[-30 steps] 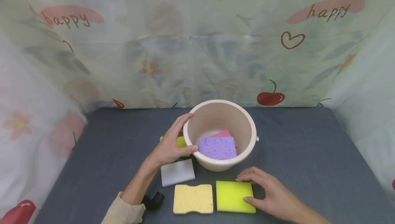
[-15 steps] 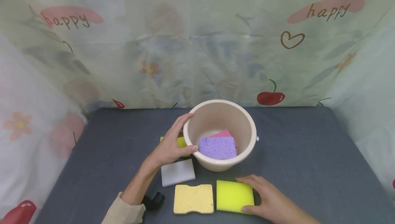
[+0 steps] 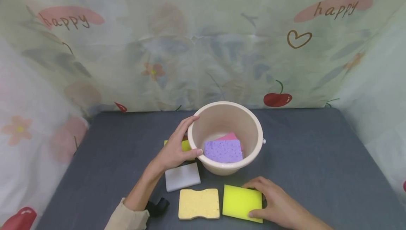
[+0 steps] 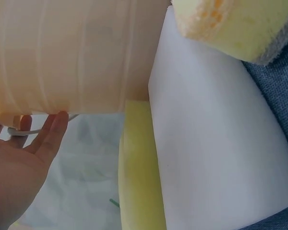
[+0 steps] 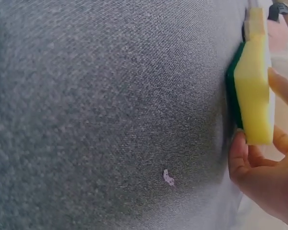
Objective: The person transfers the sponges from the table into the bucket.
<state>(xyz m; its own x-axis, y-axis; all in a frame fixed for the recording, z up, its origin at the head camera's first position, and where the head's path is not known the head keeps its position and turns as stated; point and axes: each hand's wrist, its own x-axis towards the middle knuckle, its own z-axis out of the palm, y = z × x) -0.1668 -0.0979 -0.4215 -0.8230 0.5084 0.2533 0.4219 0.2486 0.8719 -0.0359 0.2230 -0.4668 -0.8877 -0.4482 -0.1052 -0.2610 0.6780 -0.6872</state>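
Note:
A cream bucket (image 3: 226, 169) stands in the middle of the table. Thumb and fingers of my left hand (image 3: 173, 152) grip its rim on the left side. Inside the bucket a purple sponge (image 3: 223, 151) lies over a pink one (image 3: 231, 136). At the front right, my right hand (image 3: 276, 200) holds a bright yellow sponge (image 3: 241, 202) by its right side, thumb at the near edge and fingers at the far edge. The right wrist view shows a dark green scouring layer (image 5: 234, 88) on its underside.
A pale yellow sponge (image 3: 198, 204) with notched sides lies left of the held one. Behind it are a white sponge (image 3: 183, 178) and, partly hidden by my left hand, another yellow sponge (image 3: 186, 146). A black object (image 3: 158, 207) shows beside the left sleeve. A patterned curtain (image 3: 196, 47) hangs behind the table.
My right hand has closed in on the bright yellow sponge and taken hold of it. The sponge has turned slightly clockwise. My left hand stays on the bucket rim.

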